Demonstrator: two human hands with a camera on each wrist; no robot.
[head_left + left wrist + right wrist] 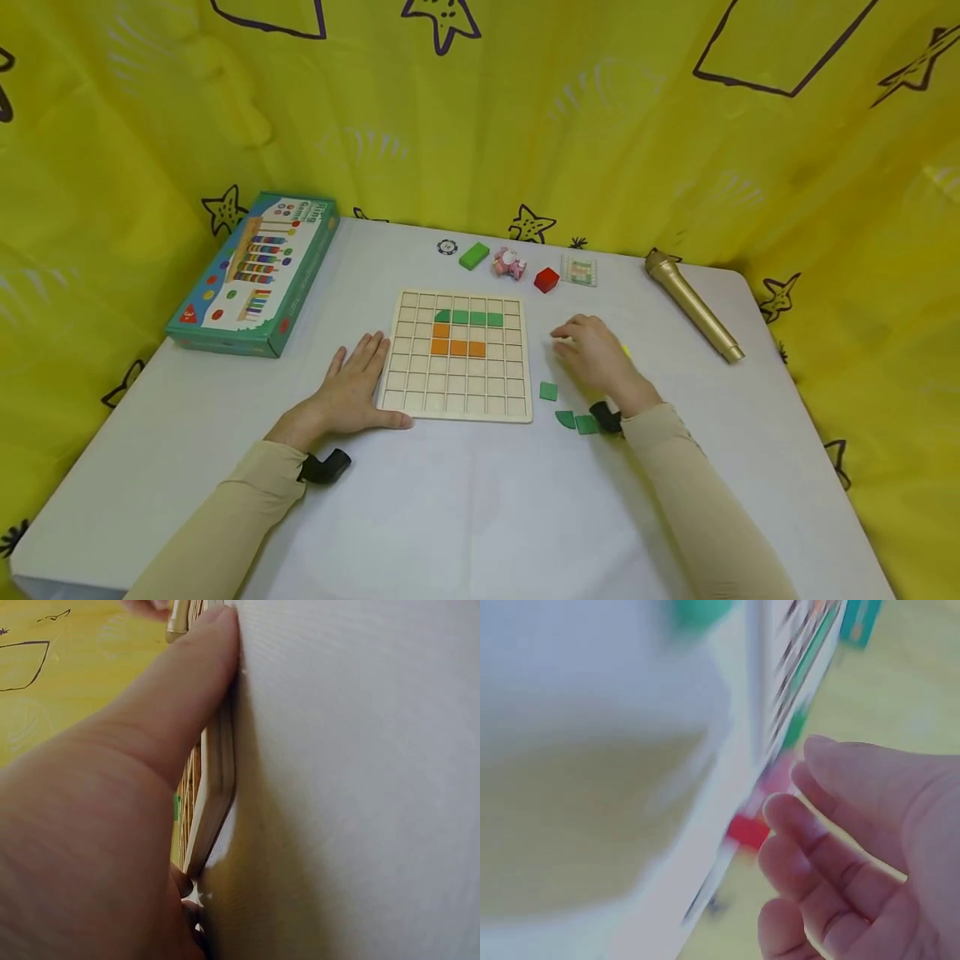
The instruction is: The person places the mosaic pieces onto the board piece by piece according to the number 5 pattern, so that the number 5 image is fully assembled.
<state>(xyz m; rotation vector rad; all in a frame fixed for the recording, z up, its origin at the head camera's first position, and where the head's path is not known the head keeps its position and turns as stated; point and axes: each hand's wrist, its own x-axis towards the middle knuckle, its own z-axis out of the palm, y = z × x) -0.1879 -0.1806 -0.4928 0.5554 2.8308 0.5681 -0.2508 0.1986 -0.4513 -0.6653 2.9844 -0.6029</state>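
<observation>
A wooden grid board (459, 386) lies on the table, with a row of several green tiles (478, 318) and, below them, several orange tiles (441, 331) in an L shape. My left hand (349, 392) rests at the board's near left corner, fingers straight along its side; in the left wrist view the thumb (180, 682) lies along the near edge. Right of the board, my right hand (596, 354) hovers with loosely bent fingers (832, 877) and nothing between them. Near its wrist lie a green square tile (548, 391), a green quarter-round tile (566, 419) and another green square tile (587, 425).
A boxed ring game (251, 271) stands at the left. Along the back are a poker chip (447, 247), green block (474, 256), pink figurine (509, 263), red block (547, 280) and pattern card (579, 270). A gold microphone (693, 307) lies far right. A yellow piece (626, 351) peeks out behind my right hand.
</observation>
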